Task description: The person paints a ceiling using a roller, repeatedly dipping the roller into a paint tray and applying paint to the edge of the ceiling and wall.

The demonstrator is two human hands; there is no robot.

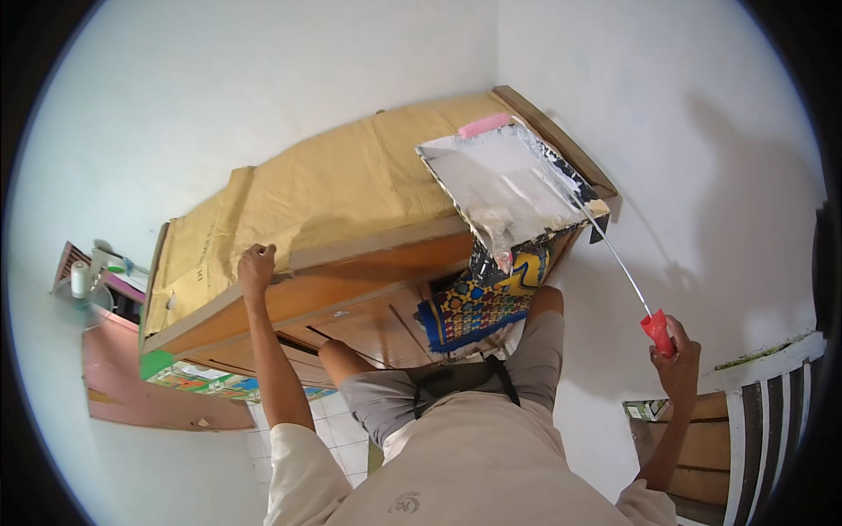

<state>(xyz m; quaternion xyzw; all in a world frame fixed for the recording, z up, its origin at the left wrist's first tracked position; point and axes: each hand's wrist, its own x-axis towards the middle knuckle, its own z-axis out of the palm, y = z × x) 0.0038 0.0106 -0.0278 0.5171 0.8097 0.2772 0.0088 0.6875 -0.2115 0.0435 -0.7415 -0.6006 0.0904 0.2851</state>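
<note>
My right hand point(678, 361) grips the red handle of a paint roller point(660, 335). Its long thin metal rod slants up and left into a paint tray point(447, 182) smeared with white paint, and the roller's head lies in the tray's right part, hard to make out. My left hand point(256, 268) is closed, with curled fingers at the front edge of a wooden cabinet point(377, 257). What those fingers hold, if anything, is hidden. Yellow-brown paper point(333, 180) covers the cabinet's top, and the tray sits on its right end.
Beyond the tray lies a pink roller sleeve point(484, 125). A paint-caked object point(493, 226) rests on the tray's near side. Blue-and-yellow patterned cloth point(482, 307) hangs below. White walls point(605, 70) meet behind the cabinet. White railing bars point(759, 430) stand at lower right; a white bottle point(80, 279) is far left.
</note>
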